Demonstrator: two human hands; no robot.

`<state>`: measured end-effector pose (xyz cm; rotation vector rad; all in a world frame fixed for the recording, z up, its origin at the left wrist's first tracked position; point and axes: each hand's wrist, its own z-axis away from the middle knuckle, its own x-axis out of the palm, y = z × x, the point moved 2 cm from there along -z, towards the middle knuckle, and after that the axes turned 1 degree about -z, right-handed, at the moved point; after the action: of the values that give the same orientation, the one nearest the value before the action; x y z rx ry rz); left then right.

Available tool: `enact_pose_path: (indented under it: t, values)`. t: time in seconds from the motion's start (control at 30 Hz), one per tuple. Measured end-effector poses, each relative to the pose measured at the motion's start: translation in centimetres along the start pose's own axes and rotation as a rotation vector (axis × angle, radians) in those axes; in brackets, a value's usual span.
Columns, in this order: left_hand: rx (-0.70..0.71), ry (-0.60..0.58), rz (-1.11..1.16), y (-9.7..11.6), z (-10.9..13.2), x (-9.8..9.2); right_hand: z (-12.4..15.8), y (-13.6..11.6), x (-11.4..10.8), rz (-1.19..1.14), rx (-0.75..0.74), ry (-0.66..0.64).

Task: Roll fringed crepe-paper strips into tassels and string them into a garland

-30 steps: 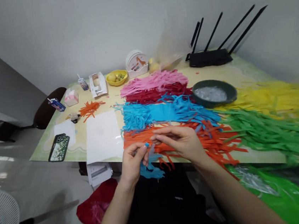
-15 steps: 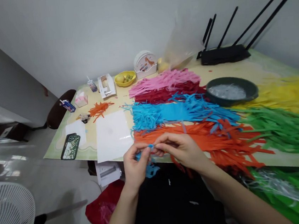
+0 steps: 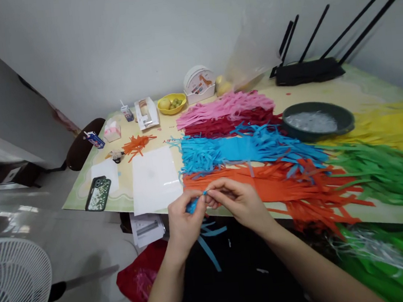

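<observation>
My left hand (image 3: 183, 222) is closed around a bunch of blue paper strips (image 3: 206, 237) whose loose ends hang below the table's front edge. My right hand (image 3: 238, 199) pinches the top of the same bunch, its fingertips meeting the left thumb. Both hands hover just above the near edge of the orange fringed paper (image 3: 284, 188). Behind that lie a blue fringed sheet (image 3: 237, 149), a dark red one (image 3: 220, 125) and a pink one (image 3: 225, 106).
Green fringed paper (image 3: 384, 172) and yellow paper (image 3: 389, 124) cover the table's right. A dark bowl (image 3: 318, 119), a router (image 3: 308, 70), white sheets (image 3: 154, 180), a phone (image 3: 98, 194), loose orange strips (image 3: 136, 143) and a yellow fruit bowl (image 3: 171, 103) stand around. A fan (image 3: 14, 286) sits lower left.
The camera swung left, so the table shifted right in view. My hands closed together on the blue strips, and longer blue ends now dangle below my left hand.
</observation>
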<state>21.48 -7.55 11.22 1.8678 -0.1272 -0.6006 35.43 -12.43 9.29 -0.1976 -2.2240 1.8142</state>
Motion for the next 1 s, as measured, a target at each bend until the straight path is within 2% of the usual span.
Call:
enact_pose_path:
  t: [0.2, 0.37, 0.53, 0.67, 0.8, 1.0]
  values:
    - [0.018, -0.058, -0.079, 0.2, -0.1, -0.1, 0.3, 0.9, 0.3, -0.062, 0.018, 0.062]
    - [0.032, -0.111, -0.053, -0.3, -0.2, 0.1, 0.1, 0.7, -0.1, -0.095, 0.045, -0.011]
    - [-0.02, 0.066, 0.026, -1.4, 0.4, 1.3, 0.0, 0.8, 0.3, -0.066, 0.072, 0.077]
    - [-0.122, 0.069, 0.159, -2.2, 0.9, 2.2, 0.4, 1.2, 0.7, -0.041, 0.059, 0.082]
    - [-0.217, 0.106, 0.275, -2.9, 1.0, 2.6, 0.4, 2.4, 0.1, -0.005, 0.063, 0.138]
    - [-0.183, 0.143, 0.259, -2.7, 1.1, 2.7, 0.2, 3.5, -0.2, -0.082, 0.156, 0.105]
